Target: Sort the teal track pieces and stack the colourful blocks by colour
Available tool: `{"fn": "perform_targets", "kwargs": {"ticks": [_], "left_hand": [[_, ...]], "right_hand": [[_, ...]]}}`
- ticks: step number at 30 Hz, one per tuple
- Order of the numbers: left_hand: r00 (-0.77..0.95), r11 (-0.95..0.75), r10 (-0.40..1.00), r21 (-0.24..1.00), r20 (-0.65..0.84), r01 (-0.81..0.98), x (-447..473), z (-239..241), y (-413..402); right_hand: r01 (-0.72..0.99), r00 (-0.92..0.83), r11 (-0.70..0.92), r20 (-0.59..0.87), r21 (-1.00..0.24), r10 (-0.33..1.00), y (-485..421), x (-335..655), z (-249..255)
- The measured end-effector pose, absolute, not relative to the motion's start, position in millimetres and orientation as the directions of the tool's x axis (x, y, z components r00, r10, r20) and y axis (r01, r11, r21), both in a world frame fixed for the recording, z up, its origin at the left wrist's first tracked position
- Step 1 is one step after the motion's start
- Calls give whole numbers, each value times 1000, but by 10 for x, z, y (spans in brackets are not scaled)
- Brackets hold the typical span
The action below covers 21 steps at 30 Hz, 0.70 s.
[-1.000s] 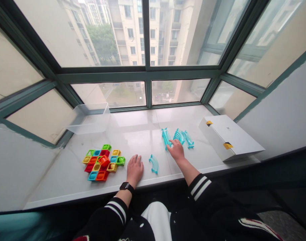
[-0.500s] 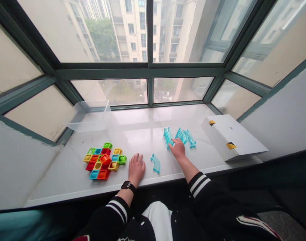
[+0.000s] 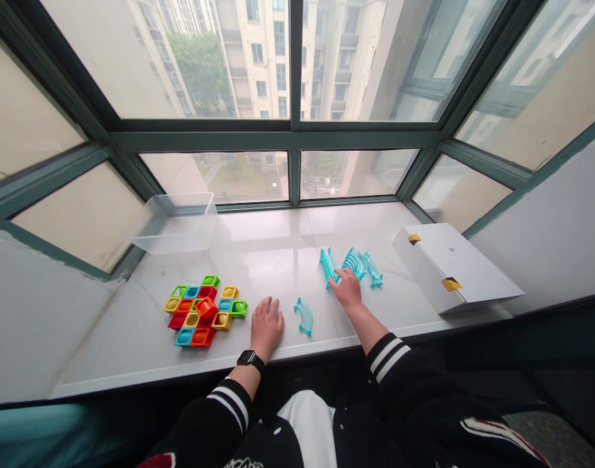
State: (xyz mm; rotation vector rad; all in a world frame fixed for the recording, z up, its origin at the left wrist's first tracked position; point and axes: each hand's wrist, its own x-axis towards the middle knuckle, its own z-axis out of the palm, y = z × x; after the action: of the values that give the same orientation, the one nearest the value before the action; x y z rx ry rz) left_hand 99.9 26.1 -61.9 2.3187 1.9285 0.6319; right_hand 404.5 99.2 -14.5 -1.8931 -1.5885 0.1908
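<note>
My left hand point(image 3: 267, 325) lies flat on the white sill, fingers stretched out and holding nothing. Just to its left is a cluster of colourful block pieces point(image 3: 193, 318) with round hollows, one orange block tilted on top. On its other side a single curved translucent blue track piece point(image 3: 304, 317) lies apart. My right hand point(image 3: 347, 290) rests at the near end of several straight blue track pieces point(image 3: 326, 261), thumb and forefinger apart and seemingly touching them. Behind its knuckles sit several nested curved track pieces point(image 3: 354, 261), and beside them another blue track piece point(image 3: 374, 270).
A clear plastic bin point(image 3: 180, 237) stands at the back left by the window. At the right is a white box point(image 3: 456, 266) with yellow-and-black tabs. The marble-like sill point(image 3: 263, 250) ends at a front edge close to my body, with window frames behind.
Both hands and the pieces keep their places on the sill. Only the view has shifted very slightly.
</note>
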Motion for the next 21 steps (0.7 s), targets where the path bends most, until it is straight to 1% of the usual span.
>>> {"fn": "perform_targets", "kwargs": {"ticks": [3,7,13,21], "left_hand": [[127,-213,954,314,273,925,1000,-621,262],[117,-210,955,342,273,916,1003,-626,264],[136,-220,952,308,273,925,1001,-622,264],[122,-207,957,324,264,923,1006,-598,263]], "right_hand": [[824,256,-47,298,-564,920,995,4049,-151],[819,267,-72,266,-570,926,997,4050,-143],[820,232,-53,247,-569,941,959,4058,-160],[823,228,-55,240,-566,943,909,4059,-214]]}}
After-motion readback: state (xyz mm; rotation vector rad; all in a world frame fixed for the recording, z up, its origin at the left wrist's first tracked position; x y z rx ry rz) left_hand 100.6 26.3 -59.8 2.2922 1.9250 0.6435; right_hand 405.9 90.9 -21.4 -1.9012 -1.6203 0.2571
